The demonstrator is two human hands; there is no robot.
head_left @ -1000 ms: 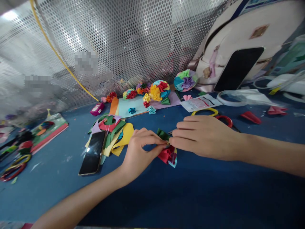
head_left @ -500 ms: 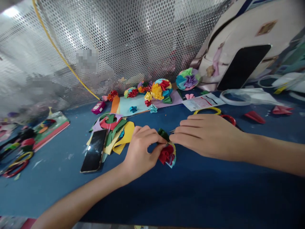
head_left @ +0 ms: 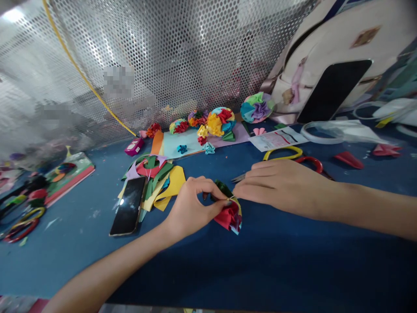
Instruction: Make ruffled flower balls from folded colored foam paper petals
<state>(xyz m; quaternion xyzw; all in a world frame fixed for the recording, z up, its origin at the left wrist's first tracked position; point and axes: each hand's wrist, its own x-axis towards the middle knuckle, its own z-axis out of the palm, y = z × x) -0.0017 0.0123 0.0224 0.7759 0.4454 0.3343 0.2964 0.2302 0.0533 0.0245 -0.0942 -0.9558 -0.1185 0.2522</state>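
A folded paper flower [head_left: 230, 216] in red, green, yellow and light blue hangs between my hands, just above the table. My left hand [head_left: 192, 206] pinches its upper edge between thumb and forefinger. From the right, my right hand [head_left: 283, 184] reaches to the same edge with its fingers pressed together. A thin pale strand shows between the fingertips; whether my right hand grips it or the paper is hidden. Scissors [head_left: 283, 152] with yellow and red handles lie partly under my right hand, their tips showing beside the flower.
A phone [head_left: 128, 208] rests against coloured paper scraps [head_left: 176, 182] on the left. Finished paper balls [head_left: 257, 108] line the perforated metal screen [head_left: 146, 56]. A second phone [head_left: 335, 91] leans on a pale backpack [head_left: 345, 48]. Another pair of scissors [head_left: 24, 230] lies far left.
The flower has tilted and dropped slightly, showing more of its red folds. My left hand has shifted a little down, and my right fingertips stay close to the edge.
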